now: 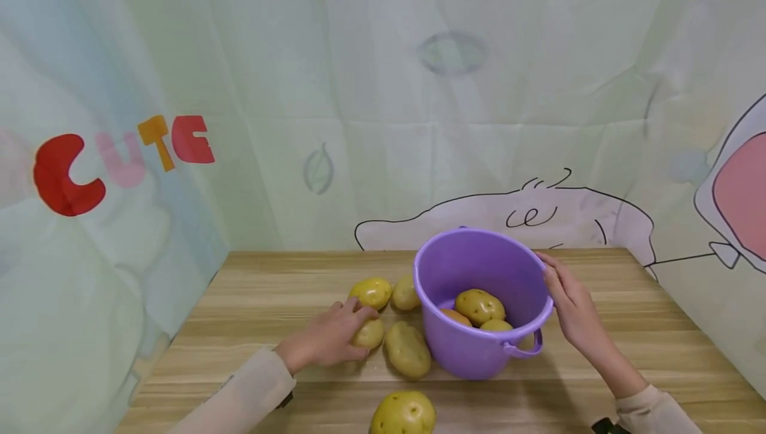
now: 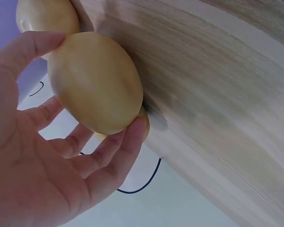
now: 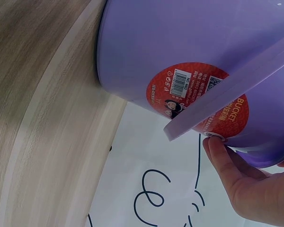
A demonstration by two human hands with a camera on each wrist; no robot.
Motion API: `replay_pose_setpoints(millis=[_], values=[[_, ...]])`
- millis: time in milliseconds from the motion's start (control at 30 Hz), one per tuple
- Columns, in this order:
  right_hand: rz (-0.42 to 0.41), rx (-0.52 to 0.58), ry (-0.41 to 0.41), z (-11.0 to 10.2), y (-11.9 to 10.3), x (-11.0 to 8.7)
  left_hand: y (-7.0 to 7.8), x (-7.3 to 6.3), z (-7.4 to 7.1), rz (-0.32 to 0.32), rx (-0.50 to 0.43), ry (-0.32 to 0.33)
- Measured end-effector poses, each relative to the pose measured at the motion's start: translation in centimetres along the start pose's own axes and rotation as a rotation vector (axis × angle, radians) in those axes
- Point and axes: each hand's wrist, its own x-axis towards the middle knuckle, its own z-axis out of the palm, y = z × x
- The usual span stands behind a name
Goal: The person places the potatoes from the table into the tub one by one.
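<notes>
My left hand [image 1: 332,334] grips a pale yellow potato [image 1: 369,333] low over the table, thumb on one side and fingertips on the other, as the left wrist view shows. Beside it lie an oblong potato [image 1: 407,350], a bright yellow potato [image 1: 371,293] and a paler one [image 1: 405,293] partly behind the bucket. A purple bucket [image 1: 469,357] stands to their right, its mouth facing me. Inside are a large potato [image 1: 480,307], another potato [image 1: 497,325] and an orange-brown item [image 1: 456,316] mostly hidden by the rim. My right hand [image 1: 571,304] holds the bucket's rim at its right side.
Another yellow potato [image 1: 403,414] lies at the near edge of the view. The wooden table [image 1: 257,288] ends at a printed curtain [image 1: 383,121] behind and on both sides. The bucket's handle [image 3: 227,94] hangs across its red label [image 3: 194,75].
</notes>
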Motion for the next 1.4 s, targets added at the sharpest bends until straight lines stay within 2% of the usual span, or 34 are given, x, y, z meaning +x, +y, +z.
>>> replay_pose_setpoints(millis=[300,733,1400], values=[[-0.006,0.003,-0.005,0.0,0.0,0.0,-0.1,0.0,-0.7,-0.037,-0.028,0.009],[-0.009,0.001,0.003,0.0,0.0,0.1,0.1,0.4,-2.9,-0.049,0.007,0.095],[0.005,0.015,0.002,0.0,0.0,0.0,1.6,1.3,-7.7,0.07,-0.026,0.21]])
